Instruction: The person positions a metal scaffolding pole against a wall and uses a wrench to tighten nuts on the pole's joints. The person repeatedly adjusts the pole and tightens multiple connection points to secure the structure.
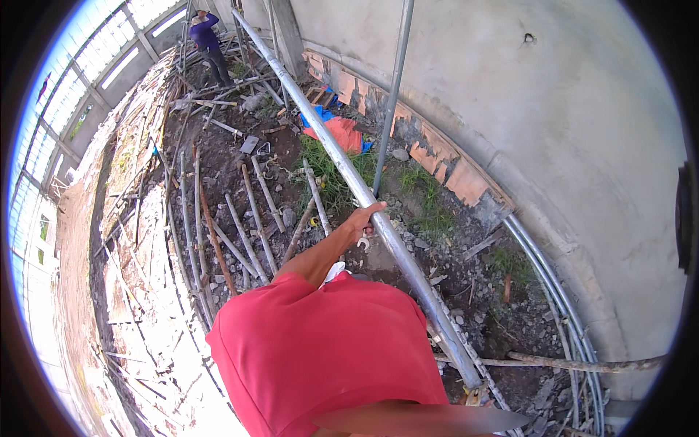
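A long silver metal pipe (331, 146) slants across the view from the far upper left to the near lower right. My left hand (362, 221) is closed on its left side about midway, with a finger lying over the top. Just below that hand shows the jaw of an open-ended wrench (363, 239); whether the fingers grip it too, I cannot tell. My right hand is out of sight, with only the right side of my red shirt visible near the pipe. At the pipe's near end sits a yellowish piece (477, 397), too unclear to name.
A thin upright grey pole (395, 95) stands just beyond the slanting pipe. The concrete wall (568, 109) curves along the right, with several pipes (557, 298) at its foot. Wooden poles (255, 211) litter the rubble at left. A person in purple (205, 40) stands far off.
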Tool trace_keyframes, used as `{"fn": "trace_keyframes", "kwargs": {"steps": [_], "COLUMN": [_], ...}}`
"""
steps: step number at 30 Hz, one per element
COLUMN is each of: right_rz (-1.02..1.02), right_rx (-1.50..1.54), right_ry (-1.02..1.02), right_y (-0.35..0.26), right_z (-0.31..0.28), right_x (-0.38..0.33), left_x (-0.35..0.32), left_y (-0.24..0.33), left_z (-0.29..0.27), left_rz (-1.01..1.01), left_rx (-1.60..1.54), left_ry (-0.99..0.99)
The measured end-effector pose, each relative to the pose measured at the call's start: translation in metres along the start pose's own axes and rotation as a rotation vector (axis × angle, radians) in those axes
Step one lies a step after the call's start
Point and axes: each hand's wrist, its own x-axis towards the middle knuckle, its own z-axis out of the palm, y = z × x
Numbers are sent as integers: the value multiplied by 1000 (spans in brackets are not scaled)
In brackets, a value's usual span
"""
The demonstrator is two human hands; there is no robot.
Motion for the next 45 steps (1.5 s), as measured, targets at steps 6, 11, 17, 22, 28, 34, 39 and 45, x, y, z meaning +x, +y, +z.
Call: {"fn": "trace_keyframes", "kwargs": {"steps": [6, 11, 17, 22, 28, 34, 39, 45], "right_rz": [-28, -63, -157, -262, -368, -460, -531, -615], "right_rx": [-13, -68, -58, -88, -114, -108, -132, -135], "right_ry": [-2, -11, 9, 20, 25, 21, 32, 49], "right_y": [2, 1, 0, 0, 5, 11, 7, 2], "right_z": [6, 12, 17, 27, 40, 52, 64, 80], "right_x": [-10, -21, -48, -79, -112, -138, -166, -182], "left_x": [6, 14, 17, 33, 59, 68, 79, 100], "left_y": [-6, -19, -12, -8, -3, 17, 34, 56], "left_z": [-6, -21, -55, -82, -126, -156, -176, -193], "left_rz": [9, -8, -9, -44, -79, -86, -81, -94], "left_rx": [-89, -91, -130, -162, -176, -172, -157, -155], "left_ry": [-26, -7, 6, -30, -86, -63, -53, -37]}}
